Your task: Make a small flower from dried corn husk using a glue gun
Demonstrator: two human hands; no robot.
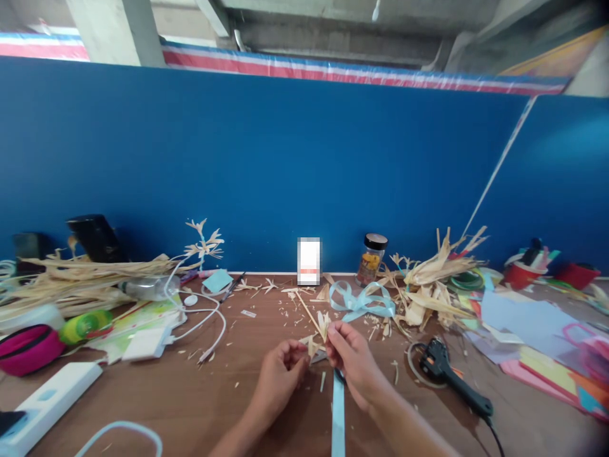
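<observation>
Okay, have the left hand [280, 374] just above the table [209, 387], wrist angled up and inward, with thumb and fingers curled together; can't tell if actually pinching the pale husk scrap [312, 346] beside them. Have the right hand [353, 360] leaning in from the other side, pinching a small husk flower [323, 322] between thumb and index, in front of the gap between both hands. See a thin stick [307, 310] slanting away behind it too.

Now going left to right: see a white power strip [61, 400], a pink case [29, 350], a big husk pile [90, 273], a white adapter [147, 344] with looping cable. Mid-table, see crumbs all over, plus a blue ribbon strip [337, 412] and a mostly hidden dark-handled tool [339, 376] crowding the right hand. Behind that, spot a ribbon bow [364, 301] and a lidded jar [371, 261]. Further right, find a husk bundle [435, 276], a black glue gun [445, 368] and coloured paper [528, 320].
</observation>
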